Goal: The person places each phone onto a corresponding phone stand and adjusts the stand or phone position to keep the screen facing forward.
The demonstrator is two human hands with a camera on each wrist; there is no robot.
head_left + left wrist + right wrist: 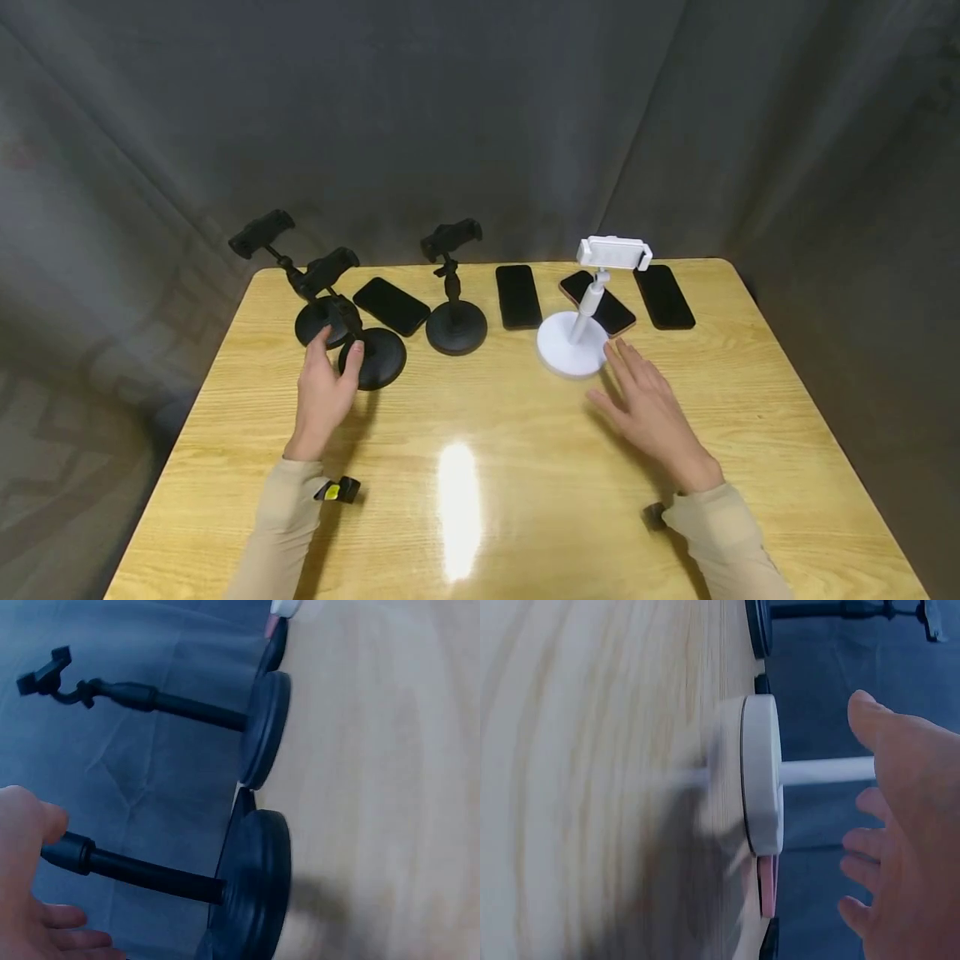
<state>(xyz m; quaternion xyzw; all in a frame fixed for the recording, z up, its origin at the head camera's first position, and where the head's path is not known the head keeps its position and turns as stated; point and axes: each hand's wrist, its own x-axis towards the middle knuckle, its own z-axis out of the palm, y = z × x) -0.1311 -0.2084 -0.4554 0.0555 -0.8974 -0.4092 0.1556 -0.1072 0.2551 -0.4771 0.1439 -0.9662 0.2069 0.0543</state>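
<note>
At the left of the table, my left hand is at the nearer black phone stand, thumb and fingers apart around its stem. In the left wrist view the thumb overlaps the top of the stand's collar, and the other fingers extend below it. Another black phone stand stands just behind, its base partly covered. On the right side, my right hand reaches toward the white phone stand with its fingers spread. Its fingertips are close by the round base, and the right wrist view shows the white pole running behind the hand.
A third black stand is upright near the middle back. Dark phones lie along the back: one phone at left, another phone mid-table, a pink-edged phone partly behind the white stand, and a phone at right. A grey curtain hangs behind.
</note>
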